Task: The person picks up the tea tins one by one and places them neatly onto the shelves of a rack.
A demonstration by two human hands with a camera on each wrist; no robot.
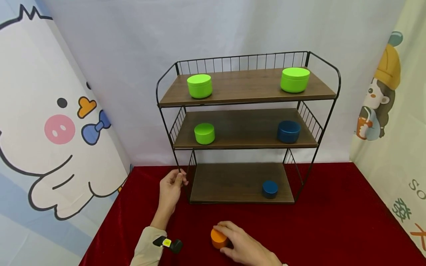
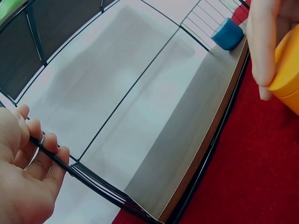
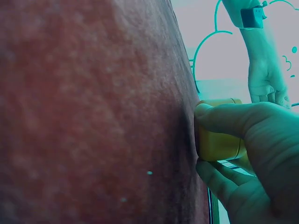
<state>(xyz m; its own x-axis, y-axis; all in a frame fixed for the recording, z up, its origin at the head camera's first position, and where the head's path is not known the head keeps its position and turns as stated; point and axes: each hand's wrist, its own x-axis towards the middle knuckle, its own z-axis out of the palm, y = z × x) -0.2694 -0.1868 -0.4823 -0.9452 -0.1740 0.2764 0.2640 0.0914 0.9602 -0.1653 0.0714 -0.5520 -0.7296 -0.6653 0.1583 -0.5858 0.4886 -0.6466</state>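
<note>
A three-tier shelf rack point(image 1: 237, 184) with a black wire frame and brown boards stands on the red cloth. My left hand point(image 1: 172, 186) grips the rack's left front post, its fingers curled round the thin black rod point(image 2: 53, 157). In front of the rack my right hand point(image 1: 244, 244) holds a round orange tin point(image 1: 218, 238) between thumb and fingers, low at the cloth. From the right wrist view, thumb and fingers of the right hand point(image 3: 252, 154) clasp the sides of the tin point(image 3: 219, 133), which looks yellow there.
Green tins stand on the top board at left point(image 1: 200, 87) and right point(image 1: 294, 80), and another point(image 1: 204, 133) at middle left. Blue tins sit at middle right point(image 1: 288, 131) and bottom right point(image 1: 270, 189). Red cloth point(image 1: 339, 221) covers the table; printed curtains point(image 1: 392, 155) hang around it.
</note>
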